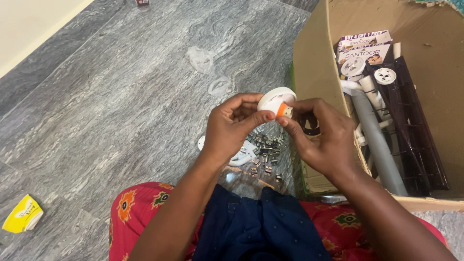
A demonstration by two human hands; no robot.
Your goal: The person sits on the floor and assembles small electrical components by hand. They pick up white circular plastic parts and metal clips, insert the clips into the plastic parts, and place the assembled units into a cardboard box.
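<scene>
Grey marble floor (121, 96), cardboard box (314, 58) at right, left hand (232, 128) and right hand (321, 137) both pinching white round fitting (275, 99)

Metal clips (265, 151) partly behind hands

White round holder (275, 99): smooth plastic, slightly glossy, with an orange plastic insert and a brass-coloured metal contact at its 5 o'clock edge. Small clips (266, 147): bright metal, shiny, heaped on the floor. Floor (121, 96): grey veined stone, polished, faint sheen. Box (314, 53) at 3 o'clock: brown cardboard, matt, rough cut edges. Grey pipe (382, 150) in the box: matt plastic. Dark slatted pieces (420, 140): glossy maroon plastic. Yellow wrapper (21, 215) at 8 o'clock: glossy paper or film. Garment (261, 227): matt woven cloth.
</scene>
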